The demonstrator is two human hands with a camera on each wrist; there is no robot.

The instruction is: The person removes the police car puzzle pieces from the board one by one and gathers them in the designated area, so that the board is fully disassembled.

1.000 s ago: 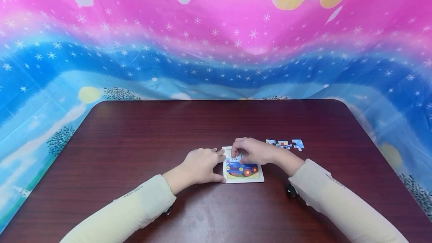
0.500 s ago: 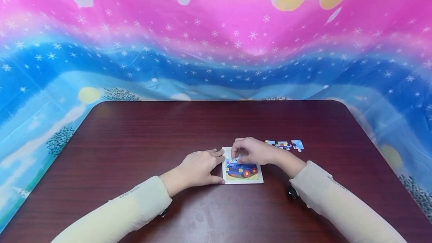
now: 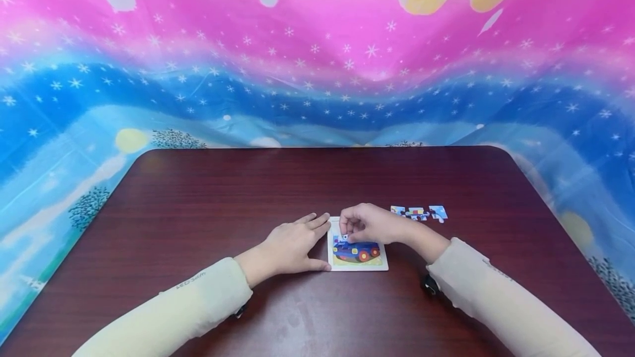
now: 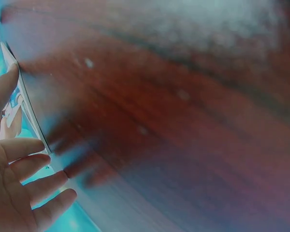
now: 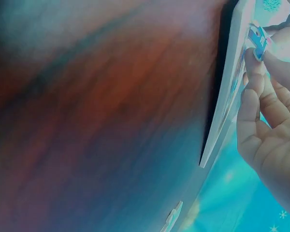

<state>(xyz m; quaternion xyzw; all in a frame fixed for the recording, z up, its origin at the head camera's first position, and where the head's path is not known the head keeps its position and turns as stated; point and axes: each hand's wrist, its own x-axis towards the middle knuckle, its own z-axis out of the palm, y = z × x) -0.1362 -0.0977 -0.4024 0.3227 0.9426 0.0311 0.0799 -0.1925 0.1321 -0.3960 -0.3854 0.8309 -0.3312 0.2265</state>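
A white-bordered puzzle board (image 3: 359,268) lies on the table, with a blue vehicle picture and red wheels partly filled in. My left hand (image 3: 291,244) lies spread along its left side, thumb and fingertips touching the edge. In the left wrist view, the left fingers (image 4: 46,186) look straight and hold nothing. My right hand (image 3: 375,223) is over the board's upper part. Its thumb and forefinger pinch a blue-and-white puzzle piece (image 5: 258,41), tilted up from the board in the right wrist view. That hand hides the board's upper right corner.
Several loose puzzle pieces (image 3: 416,213) lie beyond the right forearm, right of the board. The dark red wooden table (image 3: 223,191) has rounded far corners. A pink and blue patterned cloth (image 3: 317,70) hangs behind and beside it.
My left fingers have straightened and spread a little along the board's edge. The pinched piece has turned slightly in my right fingers, which stay over the same part of the board.
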